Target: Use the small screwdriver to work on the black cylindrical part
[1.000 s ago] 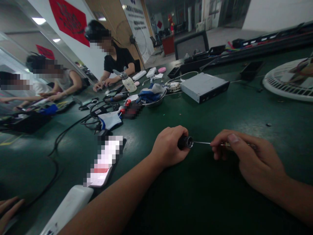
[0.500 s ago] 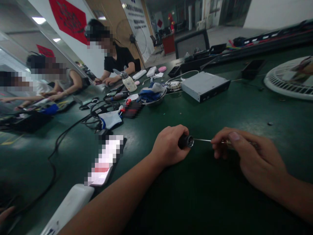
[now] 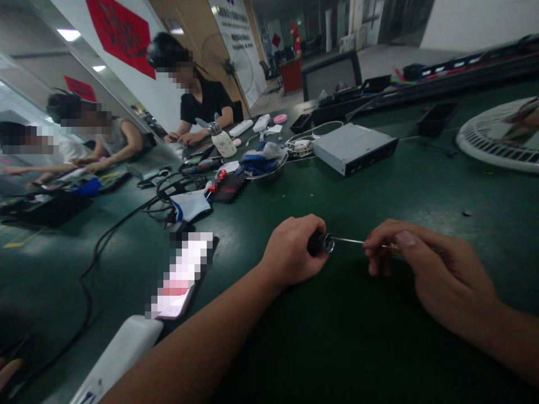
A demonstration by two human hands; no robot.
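Note:
My left hand (image 3: pixel 295 249) is wrapped round a black cylindrical part (image 3: pixel 323 243) with a round metallic end facing right. Over on the right, my right hand (image 3: pixel 425 264) holds a screwdriver (image 3: pixel 349 240) by its handle, which is mostly hidden by the fingers. Its thin metal shaft points left and its tip meets the rim of the black part; whether it goes inside cannot be seen. Both hands are above the dark green table (image 3: pixel 269 210).
A silver disc drive (image 3: pixel 353 143) lies behind my hands, a white fan grille (image 3: pixel 497 160) at the right. A phone (image 3: pixel 183 275), a white device (image 3: pixel 120 359) and black cables (image 3: pixel 95 252) are on the left. Several people sit across the table.
The view has shifted very slightly. Both hands keep nearly the same position and hold.

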